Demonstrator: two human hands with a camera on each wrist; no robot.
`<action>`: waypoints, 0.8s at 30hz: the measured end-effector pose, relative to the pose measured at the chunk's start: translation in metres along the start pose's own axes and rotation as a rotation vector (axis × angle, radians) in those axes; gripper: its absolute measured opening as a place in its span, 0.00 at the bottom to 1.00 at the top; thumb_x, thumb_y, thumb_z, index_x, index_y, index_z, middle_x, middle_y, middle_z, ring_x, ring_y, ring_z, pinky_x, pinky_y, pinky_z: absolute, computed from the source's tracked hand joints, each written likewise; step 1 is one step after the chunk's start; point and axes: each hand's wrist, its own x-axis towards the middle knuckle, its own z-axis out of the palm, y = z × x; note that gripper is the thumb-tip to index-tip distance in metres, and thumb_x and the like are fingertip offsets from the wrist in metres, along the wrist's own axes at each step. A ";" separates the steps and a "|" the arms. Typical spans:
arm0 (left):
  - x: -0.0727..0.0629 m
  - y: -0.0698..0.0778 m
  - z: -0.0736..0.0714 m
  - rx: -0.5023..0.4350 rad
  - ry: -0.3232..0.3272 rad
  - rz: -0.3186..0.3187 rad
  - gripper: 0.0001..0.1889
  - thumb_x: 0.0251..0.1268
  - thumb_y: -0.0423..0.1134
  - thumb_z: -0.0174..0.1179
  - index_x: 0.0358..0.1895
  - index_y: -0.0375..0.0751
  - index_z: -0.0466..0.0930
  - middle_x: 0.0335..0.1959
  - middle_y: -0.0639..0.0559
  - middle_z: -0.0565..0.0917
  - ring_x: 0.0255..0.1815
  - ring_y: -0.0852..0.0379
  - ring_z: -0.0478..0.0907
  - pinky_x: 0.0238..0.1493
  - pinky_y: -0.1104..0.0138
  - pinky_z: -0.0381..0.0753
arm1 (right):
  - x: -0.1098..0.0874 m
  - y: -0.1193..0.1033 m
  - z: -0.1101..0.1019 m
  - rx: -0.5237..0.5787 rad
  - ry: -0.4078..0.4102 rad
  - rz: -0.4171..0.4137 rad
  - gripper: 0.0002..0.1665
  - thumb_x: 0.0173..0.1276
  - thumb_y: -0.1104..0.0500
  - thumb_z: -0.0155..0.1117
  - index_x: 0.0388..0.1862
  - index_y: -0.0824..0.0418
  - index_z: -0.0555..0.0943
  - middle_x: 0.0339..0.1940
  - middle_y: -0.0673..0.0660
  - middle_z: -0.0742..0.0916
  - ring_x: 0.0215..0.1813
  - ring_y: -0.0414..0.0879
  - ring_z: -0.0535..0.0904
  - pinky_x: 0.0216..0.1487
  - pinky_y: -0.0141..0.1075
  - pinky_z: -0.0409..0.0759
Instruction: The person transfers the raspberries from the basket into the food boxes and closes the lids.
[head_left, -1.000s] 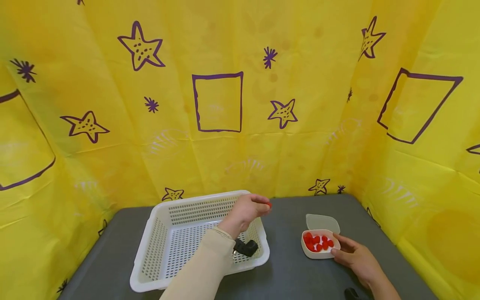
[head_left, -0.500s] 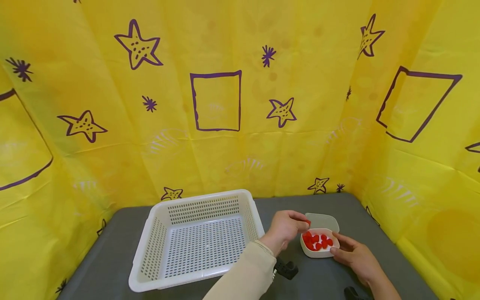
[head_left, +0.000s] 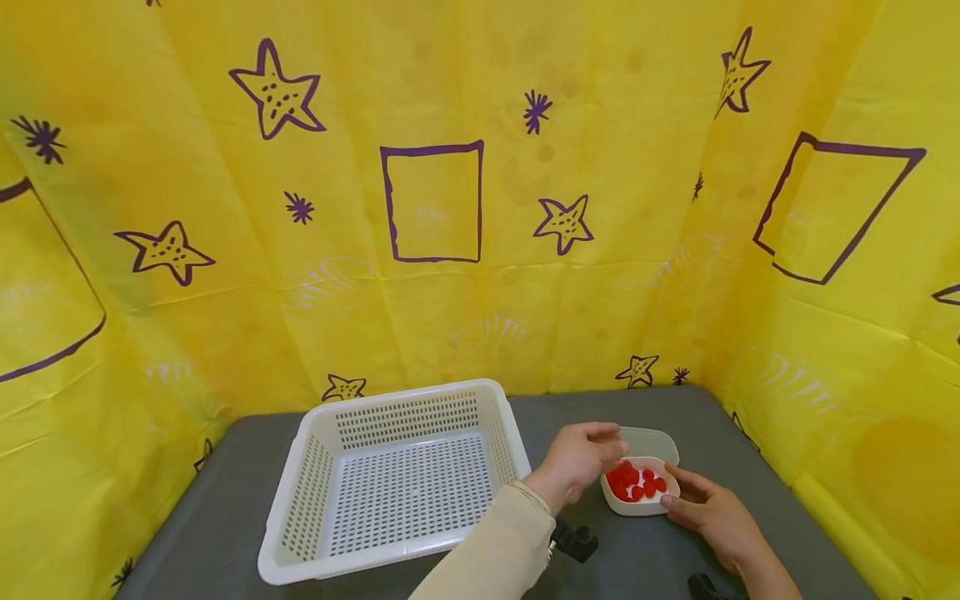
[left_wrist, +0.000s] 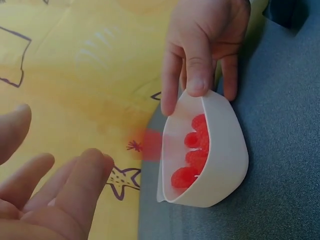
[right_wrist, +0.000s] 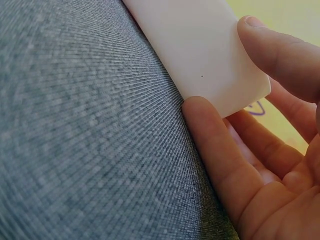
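A small white box [head_left: 636, 509] with several red raspberries [left_wrist: 185, 177] in it stands at the right of the table. My right hand [head_left: 712, 521] holds the box's right end, thumb and fingers on its wall, as the right wrist view also shows. Over the box's left edge is my left hand [head_left: 579, 458], its fingers apart and holding nothing. In the left wrist view a blurred raspberry [left_wrist: 151, 144] is in the air between the left fingertips and the box opening.
A translucent lid [head_left: 654, 446] lies behind the box. Left of the hands, a large white perforated basket [head_left: 279, 533] stands on the grey table [head_left: 555, 575]. A yellow patterned curtain [head_left: 435, 333] encloses the back and sides.
My left hand has come right from over the basket to the box with a raspberry, and its fingers have let the raspberry go. The right hand has kept its hold on the box.
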 end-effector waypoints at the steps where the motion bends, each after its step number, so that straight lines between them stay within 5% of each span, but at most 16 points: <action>1: 0.000 0.000 0.000 0.004 -0.005 -0.001 0.14 0.64 0.34 0.68 0.53 0.44 0.85 0.40 0.52 0.85 0.44 0.46 0.85 0.53 0.53 0.80 | 0.000 0.000 0.000 -0.004 0.001 0.001 0.42 0.67 0.59 0.71 0.74 0.71 0.64 0.68 0.75 0.72 0.58 0.55 0.79 0.51 0.42 0.82; 10: -0.005 0.010 -0.005 0.093 0.003 0.001 0.16 0.67 0.45 0.66 0.56 0.50 0.84 0.48 0.54 0.84 0.48 0.46 0.83 0.58 0.48 0.76 | 0.000 0.000 -0.001 -0.007 0.002 0.014 0.42 0.67 0.59 0.71 0.74 0.71 0.64 0.68 0.74 0.72 0.57 0.53 0.80 0.51 0.42 0.82; 16: -0.011 0.021 -0.024 0.229 -0.007 0.057 0.20 0.72 0.54 0.58 0.61 0.52 0.82 0.56 0.57 0.82 0.58 0.47 0.78 0.63 0.46 0.71 | 0.000 0.001 -0.002 -0.009 -0.006 0.001 0.41 0.68 0.61 0.70 0.74 0.73 0.63 0.67 0.75 0.72 0.55 0.51 0.80 0.51 0.42 0.82; 21: -0.024 0.035 -0.055 0.560 -0.068 0.157 0.31 0.77 0.62 0.44 0.73 0.50 0.69 0.70 0.53 0.71 0.72 0.48 0.63 0.70 0.48 0.61 | -0.002 -0.001 -0.004 -0.034 -0.004 0.024 0.43 0.67 0.59 0.70 0.75 0.71 0.63 0.68 0.75 0.72 0.57 0.53 0.80 0.50 0.43 0.82; 24: -0.035 0.044 -0.079 0.814 -0.063 0.207 0.36 0.78 0.64 0.36 0.78 0.46 0.59 0.76 0.43 0.60 0.77 0.41 0.51 0.72 0.45 0.52 | -0.007 -0.011 -0.012 -0.167 -0.022 0.036 0.46 0.69 0.54 0.69 0.76 0.71 0.58 0.69 0.78 0.68 0.60 0.62 0.76 0.50 0.46 0.83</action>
